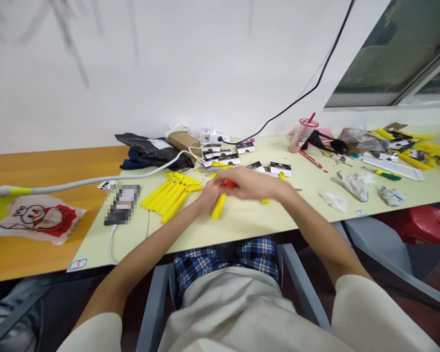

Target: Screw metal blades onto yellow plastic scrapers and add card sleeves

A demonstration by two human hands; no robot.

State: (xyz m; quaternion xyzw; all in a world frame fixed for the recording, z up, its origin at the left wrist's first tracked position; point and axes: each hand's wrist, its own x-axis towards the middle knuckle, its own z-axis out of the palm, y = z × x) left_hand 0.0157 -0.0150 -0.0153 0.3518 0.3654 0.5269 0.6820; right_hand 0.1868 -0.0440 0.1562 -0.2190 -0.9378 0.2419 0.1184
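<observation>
My left hand (pixel 207 196) is closed around a yellow plastic handle (pixel 218 207), whose lower end sticks out below the fingers toward the table edge. Against it, my right hand (pixel 250 182) is closed on a small red object (pixel 228 184), mostly covered by the fingers and blurred, so its kind does not show. To the left lies a fanned row of several yellow T-shaped handles (pixel 174 191). Other yellow pieces (pixel 281 176) lie partly hidden behind my right hand. Black-and-white cards (pixel 280 169) are spread on the far side of my hands.
A phone (pixel 121 205) with a white cable lies at left. Behind are a black plastic bag (pixel 150 150) and a brown package (pixel 185 143). To the right stand a cup with a straw (pixel 302 136), crumpled tissues (pixel 352 186), a green-yellow knife (pixel 383 173) and piled yellow tools (pixel 414 149).
</observation>
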